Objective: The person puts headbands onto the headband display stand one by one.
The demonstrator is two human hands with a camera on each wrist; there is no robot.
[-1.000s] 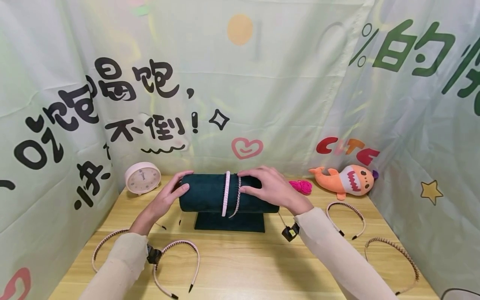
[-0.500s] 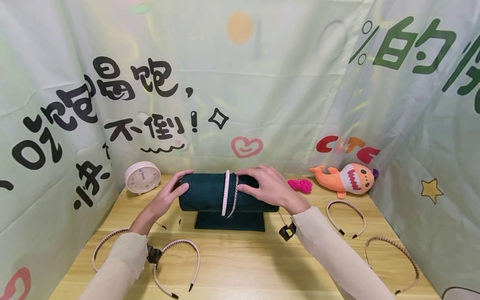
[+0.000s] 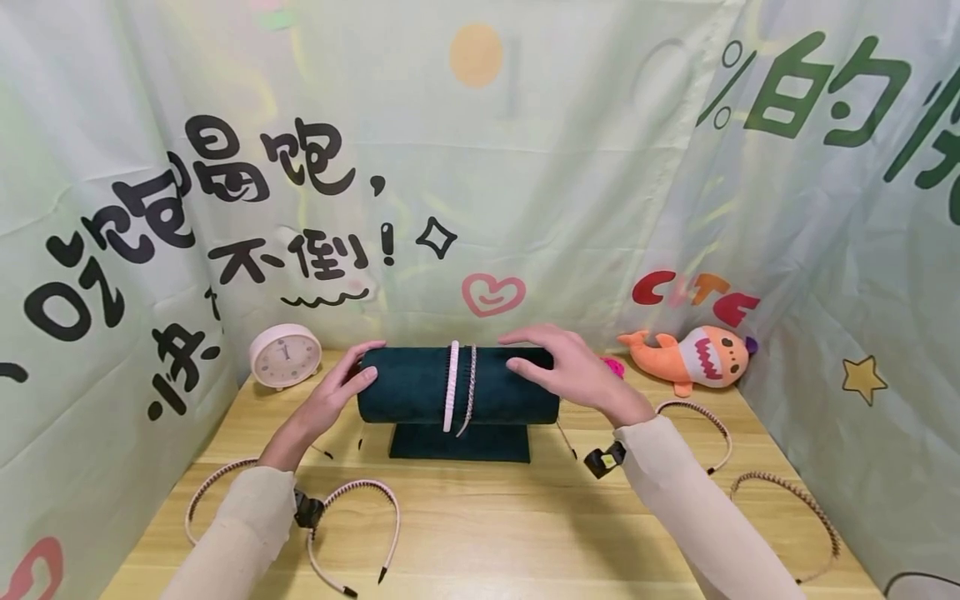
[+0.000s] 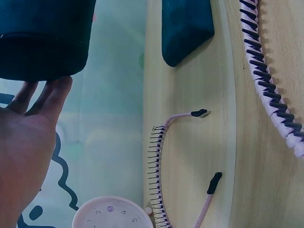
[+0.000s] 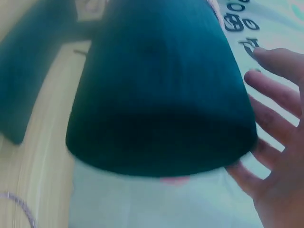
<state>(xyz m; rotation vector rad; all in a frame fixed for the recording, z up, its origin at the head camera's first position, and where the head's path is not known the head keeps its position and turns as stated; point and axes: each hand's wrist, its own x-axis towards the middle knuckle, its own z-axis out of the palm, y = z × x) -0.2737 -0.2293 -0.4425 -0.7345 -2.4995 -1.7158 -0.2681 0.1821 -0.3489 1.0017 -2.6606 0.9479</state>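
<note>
A dark green velvet headband stand (image 3: pixel 405 387), a horizontal roll on a flat base, stands mid-table. My left hand (image 3: pixel 341 383) holds the roll's left end, thumb in front and fingers over the top; in the left wrist view its fingertips touch the end's rim. Around the middle of the roll sit a pale pink headband (image 3: pixel 452 387) and, just right of it, a thinner braided headband (image 3: pixel 470 392) that leans slightly. My right hand (image 3: pixel 566 367) is spread by the roll's right end, apart from both headbands, with nothing in its fingers.
More headbands lie on the wooden table: a pink one (image 3: pixel 396 508) front left, one partly under the left forearm, and a brown-toned one (image 3: pixel 813 508) at right. Behind are a pink clock (image 3: pixel 285 357), an orange plush shark (image 3: pixel 708 360) and a bright pink bundle (image 3: pixel 615 367). Printed curtains enclose the table.
The braided headband moved slightly left, closer to the pale pink one. My right hand then let go of it and drew back to the right. My left hand stayed put.
</note>
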